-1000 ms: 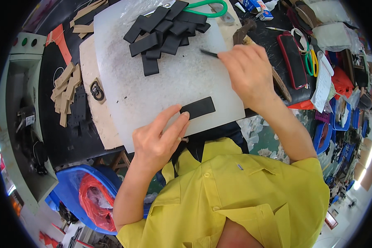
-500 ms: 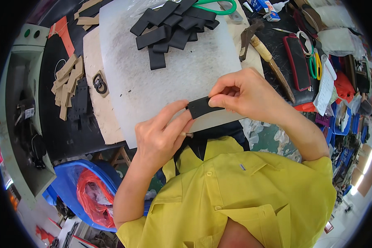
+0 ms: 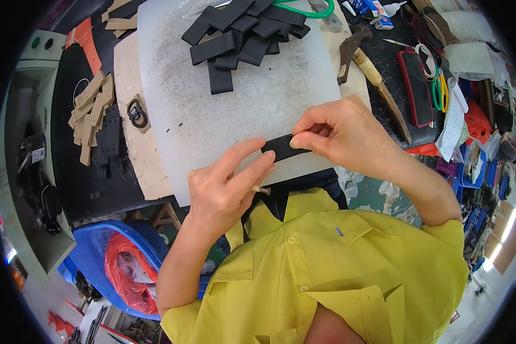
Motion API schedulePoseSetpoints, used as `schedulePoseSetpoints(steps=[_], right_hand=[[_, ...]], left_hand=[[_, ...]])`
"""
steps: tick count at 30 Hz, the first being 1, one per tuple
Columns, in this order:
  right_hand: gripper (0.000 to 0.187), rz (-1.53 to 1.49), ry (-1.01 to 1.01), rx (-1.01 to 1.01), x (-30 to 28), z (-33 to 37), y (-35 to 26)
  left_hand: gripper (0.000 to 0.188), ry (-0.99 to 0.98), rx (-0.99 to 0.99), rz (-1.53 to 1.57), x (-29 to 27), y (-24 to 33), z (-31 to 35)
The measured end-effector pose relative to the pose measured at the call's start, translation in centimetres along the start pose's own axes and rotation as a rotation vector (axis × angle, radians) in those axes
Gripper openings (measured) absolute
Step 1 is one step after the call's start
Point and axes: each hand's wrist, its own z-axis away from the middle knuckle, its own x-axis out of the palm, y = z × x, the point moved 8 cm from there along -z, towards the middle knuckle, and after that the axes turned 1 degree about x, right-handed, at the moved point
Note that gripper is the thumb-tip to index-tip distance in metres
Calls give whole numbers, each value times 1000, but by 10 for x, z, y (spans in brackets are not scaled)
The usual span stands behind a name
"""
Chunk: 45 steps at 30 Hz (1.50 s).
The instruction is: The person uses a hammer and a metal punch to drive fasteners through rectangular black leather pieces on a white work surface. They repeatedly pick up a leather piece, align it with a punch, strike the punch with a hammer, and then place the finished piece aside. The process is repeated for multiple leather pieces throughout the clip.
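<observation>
Strip (image 3: 282, 148) in our right hand (image 3: 348, 136) and left hand (image 3: 225, 182) is pinched near either end; we should hold it level, our left hand's tucked rod (image 3: 262, 190) clear.

Black strip (image 3: 279, 147), short, flat, slanting up rightward; left end at fingertips of left hand (image 3: 221, 186), right end pinched by right hand (image 3: 341, 132). Slim pale rod (image 3: 262, 190), blunt-ended, juts rightward below left hand's fingers.

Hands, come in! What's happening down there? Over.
Left hand on black strip's left end. Right hand pinching its right end. Black strap pile beyond, hammer to the right.
</observation>
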Motion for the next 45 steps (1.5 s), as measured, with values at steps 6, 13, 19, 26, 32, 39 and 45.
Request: schedulePoseSetpoints(steps=[6,13,19,26,32,39,45], right_hand=[[14,144,20,-105,2,2,-8],[20,304,298,-441,-41,15,-18],[18,225,219,-616,-7,34,-8],[13,422,271,-737,4,42,-4],[14,448,250,-764,6,42,-5],[17,478,235,-786,6,44,-8],[18,478,241,-786,7,45,-12]], left_hand=[[27,-37,-15,-18,0,2,-4],[23,-43,-5,-51,2,4,-5],[23,-53,-11,-60,1,4,-6],[23,-42,-5,-48,2,3,-5],[23,-44,-39,-45,1,3,-9],[6,338,-610,697,-36,-51,9],[17,240,-376,178,-37,-46,18]])
